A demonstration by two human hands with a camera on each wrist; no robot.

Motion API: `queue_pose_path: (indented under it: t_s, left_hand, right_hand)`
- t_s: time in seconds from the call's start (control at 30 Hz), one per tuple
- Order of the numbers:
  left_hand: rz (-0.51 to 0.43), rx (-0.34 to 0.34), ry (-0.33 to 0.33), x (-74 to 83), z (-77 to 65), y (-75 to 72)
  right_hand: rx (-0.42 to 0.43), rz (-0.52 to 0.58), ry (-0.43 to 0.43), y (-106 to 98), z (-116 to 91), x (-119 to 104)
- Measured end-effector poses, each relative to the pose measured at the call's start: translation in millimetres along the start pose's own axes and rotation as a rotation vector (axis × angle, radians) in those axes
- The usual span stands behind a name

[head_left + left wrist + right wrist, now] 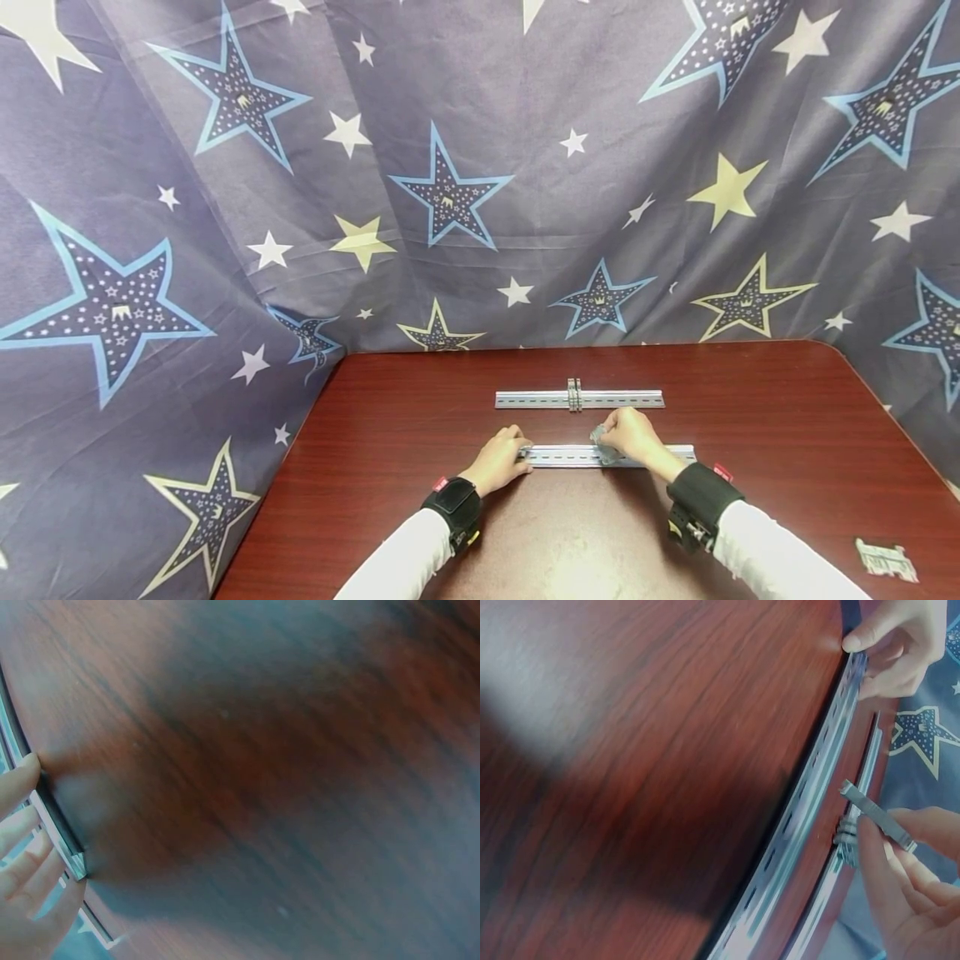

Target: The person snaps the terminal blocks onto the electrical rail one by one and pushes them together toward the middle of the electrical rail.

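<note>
A slotted metal DIN rail lies across the table in front of me. Its left end is held by my left hand, with the thumb on the near edge and fingers on the far side; the left wrist view shows these fingers at the rail's end. My right hand pinches a thin grey terminal block between thumb and fingers. In the head view this block overlaps the rail right of its middle; in the right wrist view it appears apart from the rail. My right fingers partly hide it.
Farther back lies a second DIN rail with a few narrow terminal blocks clipped near its middle. A loose terminal block rests at the table's right front. A star-patterned cloth hangs behind the brown table.
</note>
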State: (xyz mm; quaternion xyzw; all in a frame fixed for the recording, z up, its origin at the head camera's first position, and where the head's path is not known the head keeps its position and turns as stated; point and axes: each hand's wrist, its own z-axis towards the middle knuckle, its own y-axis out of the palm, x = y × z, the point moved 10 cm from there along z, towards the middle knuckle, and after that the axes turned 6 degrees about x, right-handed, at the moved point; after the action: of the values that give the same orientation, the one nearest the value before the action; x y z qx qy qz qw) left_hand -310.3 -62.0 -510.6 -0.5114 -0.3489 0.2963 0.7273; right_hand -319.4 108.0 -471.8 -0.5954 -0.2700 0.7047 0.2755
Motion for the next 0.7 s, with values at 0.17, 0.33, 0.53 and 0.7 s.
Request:
queue_pose_path:
  t_s: [0.17,0.33,0.53,0.7]
  left_hand:
    - [-0.005,0.000,-0.002,0.1,0.6,-0.6]
    - [-0.002,0.005,-0.002,-0.2,1.3,-0.2]
    - [-0.005,0.010,0.005,-0.2,1.3,0.7]
    - [-0.016,0.012,0.007,0.0,0.3,0.1]
  right_hand:
    - [0.004,0.022,0.011,11,1,-8]
    - [0.014,0.005,0.032,21,2,-13]
    - [0.030,-0.009,0.024,31,5,-18]
    - [0.026,-0.016,0.028,41,8,-22]
